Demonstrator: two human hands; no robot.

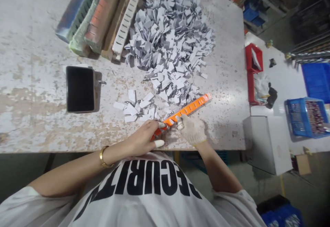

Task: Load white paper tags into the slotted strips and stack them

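On a worn, paint-flecked workbench [33,48], seen from the worker's head, a black smartphone [79,89] lies face up at the far left. Beyond it, at the bench's far edge, lie a row of slotted racks [103,10], including a white slotted strip [127,17]. At the near edge, the left hand [141,137], bare but for white finger cots [159,144] and with a gold bangle [104,157] at the wrist, is clamped around the lower end of an orange slotted strip [189,110]. The strip lies slanted across the bench, its far end reaching towards a heap of white tags [170,38]; a smaller loose group of white tags [135,108] lies just beside it. The right hand [192,129], in a white knit glove, pinches the strip close to the left hand, so the hands are nearly touching. This close, two-handed hold appears well suited to keeping the strip steady, with its slots left clear beyond the right hand. At far right, off the bench, stand a red crate [254,58] and a blue crate [306,117].
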